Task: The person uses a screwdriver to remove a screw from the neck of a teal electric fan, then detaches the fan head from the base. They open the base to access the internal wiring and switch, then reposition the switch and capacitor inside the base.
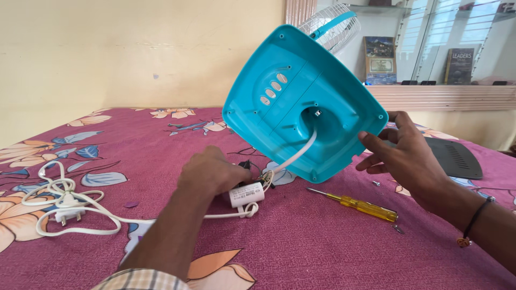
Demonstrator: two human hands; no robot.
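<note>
Across the bed [322, 252] lies a magenta sheet printed with large flowers and leaves, and nearly everything sits on it around the turquoise fan base [301, 102], which is tipped up so its underside faces the camera. Behind the base a plain cream wall runs along the far edge of the bed; right of the base is a pale ledge [446, 96] under a louvred window, with two books standing on it.

Right of the base, the right hand [400, 153] grips its lower right edge, thumb on the underside and fingers behind. Below the base, the left hand [212, 172] is curled over a cluster of small parts; only a white cylindrical capacitor [246, 194] and a few wire ends show past the knuckles, and what the fingers pinch cannot be made out. A white cord [301, 150] leaves the round hollow in the base and drops to that cluster, then trails far left of the base to a coil with a plug [69, 214]. Below and right of the base lies a yellow-handled screwdriver [360, 205], with a loose screw [375, 183] nearby. A dark grey cover [454, 157] rests right of the base, partly hidden by the right hand. Above the base only part of the fan's wire cage [333, 24] shows, cut off by the frame top.
</note>
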